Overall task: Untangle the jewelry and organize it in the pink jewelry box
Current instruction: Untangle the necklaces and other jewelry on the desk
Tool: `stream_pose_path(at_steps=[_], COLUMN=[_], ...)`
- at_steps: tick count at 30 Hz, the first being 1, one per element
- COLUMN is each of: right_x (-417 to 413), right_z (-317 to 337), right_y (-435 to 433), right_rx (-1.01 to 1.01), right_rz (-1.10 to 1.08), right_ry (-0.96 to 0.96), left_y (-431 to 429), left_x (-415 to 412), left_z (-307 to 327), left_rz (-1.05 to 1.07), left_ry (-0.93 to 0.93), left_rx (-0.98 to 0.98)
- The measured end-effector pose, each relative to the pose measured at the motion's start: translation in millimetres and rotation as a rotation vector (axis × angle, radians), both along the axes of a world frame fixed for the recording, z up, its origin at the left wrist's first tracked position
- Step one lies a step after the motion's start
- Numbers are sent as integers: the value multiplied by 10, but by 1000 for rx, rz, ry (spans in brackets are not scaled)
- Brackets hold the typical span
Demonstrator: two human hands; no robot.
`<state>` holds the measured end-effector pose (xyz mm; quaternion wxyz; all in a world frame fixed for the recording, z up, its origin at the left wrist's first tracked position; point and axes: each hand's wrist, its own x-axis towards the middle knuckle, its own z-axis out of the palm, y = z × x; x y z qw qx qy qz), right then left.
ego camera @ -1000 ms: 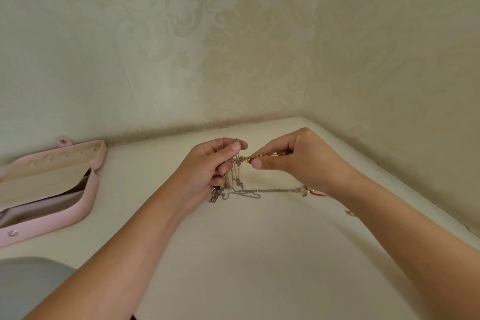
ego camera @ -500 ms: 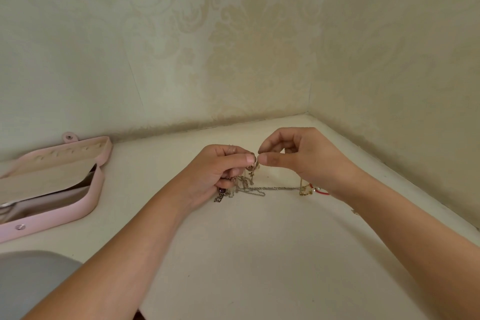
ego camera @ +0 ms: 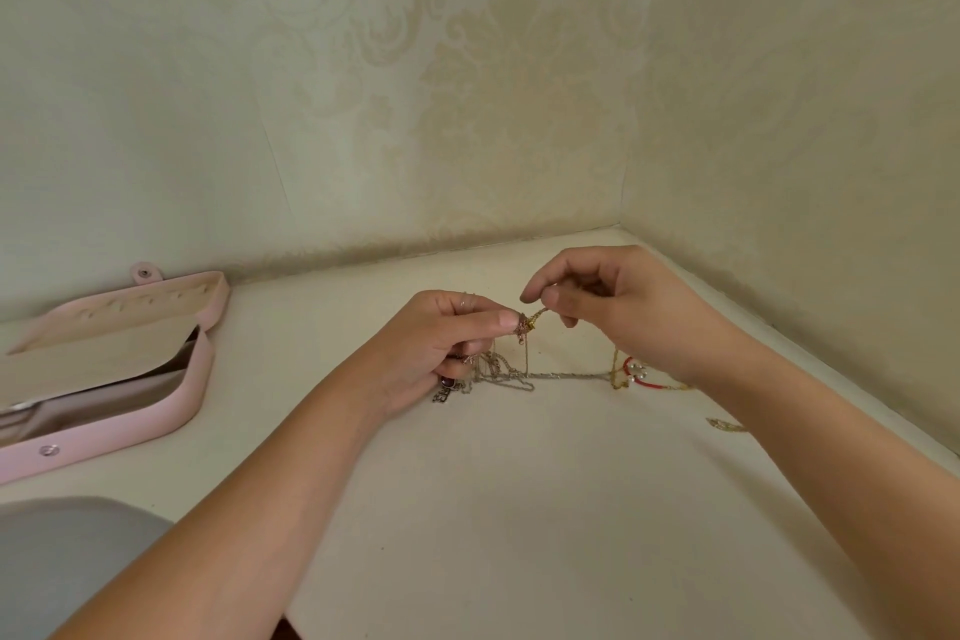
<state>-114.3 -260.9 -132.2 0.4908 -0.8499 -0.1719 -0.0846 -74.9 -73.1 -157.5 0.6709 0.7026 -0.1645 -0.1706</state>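
Left hand (ego camera: 441, 343) pinches the knot (ego camera: 524, 326) steady while right hand (ego camera: 628, 307) pinches a gold strand (ego camera: 540, 313) taut, likely to tease it free

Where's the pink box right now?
Head view: the pink box lies open at far left, near the wall, well left of the left hand and the chains.

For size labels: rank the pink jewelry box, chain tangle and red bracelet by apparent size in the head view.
1. pink jewelry box, largest, though cropped at the frame edge.
2. chain tangle.
3. red bracelet, smallest.
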Motion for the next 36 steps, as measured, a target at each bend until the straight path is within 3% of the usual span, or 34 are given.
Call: stream_pose_path(at_steps=[12, 19, 28, 31, 36], right_x=[-34, -10, 19, 19, 50], right_z=[16, -24, -64, -84, -123], right_y=[61, 81, 111, 120, 97], right_rx=[-165, -424, -519, -425, -190], right_rz=[51, -5, -54, -68, -30], right_ry=[-204, -442, -478, -418, -85], left_y=[10, -11, -9, -3, -18], left_x=[32, 29, 31, 31, 42], left_z=[-19, -26, -27, -16, -33], left_rz=[-5, -5, -10, -19, -20], left_ry=[108, 128, 150, 155, 104], left_rx=[-14, 29, 10, -24, 29])
